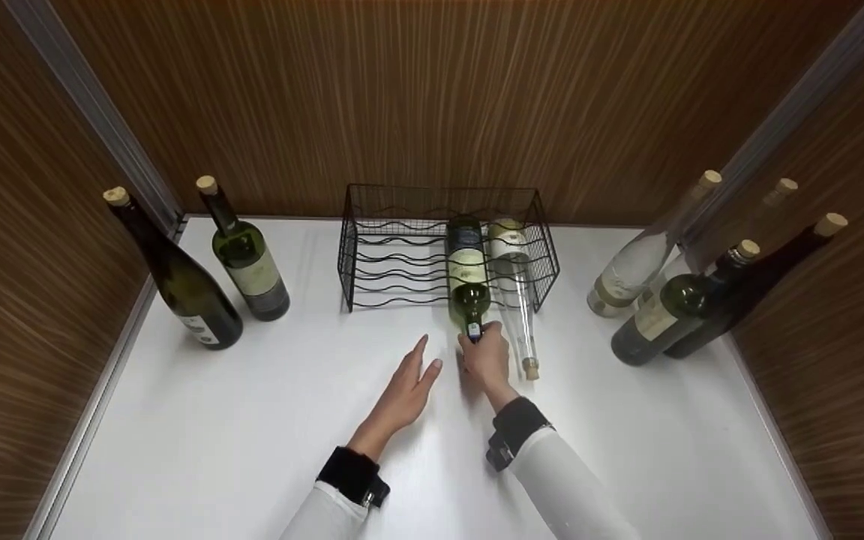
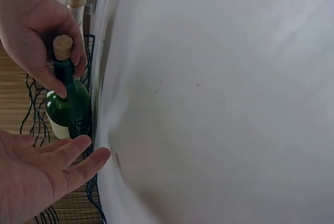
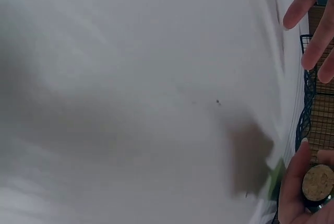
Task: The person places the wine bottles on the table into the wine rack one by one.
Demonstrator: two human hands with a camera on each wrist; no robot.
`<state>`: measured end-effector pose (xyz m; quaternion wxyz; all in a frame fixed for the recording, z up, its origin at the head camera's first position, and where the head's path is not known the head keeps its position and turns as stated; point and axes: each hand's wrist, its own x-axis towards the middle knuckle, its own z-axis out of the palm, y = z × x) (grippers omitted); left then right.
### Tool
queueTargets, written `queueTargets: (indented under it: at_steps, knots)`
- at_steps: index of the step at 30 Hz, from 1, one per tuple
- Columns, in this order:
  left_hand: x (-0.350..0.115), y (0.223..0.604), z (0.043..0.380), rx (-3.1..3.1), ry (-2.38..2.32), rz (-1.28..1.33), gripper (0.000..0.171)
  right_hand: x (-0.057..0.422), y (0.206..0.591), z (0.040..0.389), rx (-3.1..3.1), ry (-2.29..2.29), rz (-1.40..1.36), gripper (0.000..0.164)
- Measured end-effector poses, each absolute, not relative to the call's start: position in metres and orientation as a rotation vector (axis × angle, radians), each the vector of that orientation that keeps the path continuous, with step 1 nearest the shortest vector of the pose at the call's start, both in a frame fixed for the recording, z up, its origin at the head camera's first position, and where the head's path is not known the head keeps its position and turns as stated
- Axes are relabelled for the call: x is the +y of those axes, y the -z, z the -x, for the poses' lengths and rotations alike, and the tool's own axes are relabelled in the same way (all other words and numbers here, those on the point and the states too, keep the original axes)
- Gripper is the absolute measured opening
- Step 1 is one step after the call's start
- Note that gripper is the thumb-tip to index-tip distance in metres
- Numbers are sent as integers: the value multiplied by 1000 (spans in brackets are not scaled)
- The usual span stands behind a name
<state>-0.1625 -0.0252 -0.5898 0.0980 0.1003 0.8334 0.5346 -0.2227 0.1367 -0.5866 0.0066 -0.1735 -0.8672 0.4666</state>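
Note:
A green wine bottle (image 1: pixel 468 270) with a cream label lies in the black wire rack (image 1: pixel 402 302), its neck toward me. My right hand (image 1: pixel 487 358) holds that bottle by the neck, fingers and thumb around it just below the cork (image 2: pixel 63 47). Close by on the left, my left hand (image 1: pixel 404 391) hovers over the white table, fingers extended and touching nothing. In the left wrist view, the left fingers (image 2: pixel 78 169) point toward the bottle, apart from it. Right of the held bottle lies a clear corked bottle (image 1: pixel 520 300) in the same rack.
Two corked bottles stand at the left, a tall dark one (image 1: pixel 177 277) and a green one (image 1: pixel 250 262). Several stand at the right, among them a clear one (image 1: pixel 638 262) and a green one (image 1: pixel 661 319). Wood-grain panels (image 1: pixel 432 97) enclose the white table (image 1: pixel 252 435).

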Motion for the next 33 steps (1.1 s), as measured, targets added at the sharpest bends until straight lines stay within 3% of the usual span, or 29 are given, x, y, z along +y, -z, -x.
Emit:
queueTargets:
  at_steps: [4,14,33]
  knots:
    - [-24,590,164,2478,-1570,-314,70,140,585,222,-2777,-1331,495,33]
    - [-19,586,164,2480,-1540,-333,68,147,588,223,-2696,-1547,416,25]
    - [-20,585,165,2472,-1494,-318,70,145,587,222,-2654,-1560,427,26]
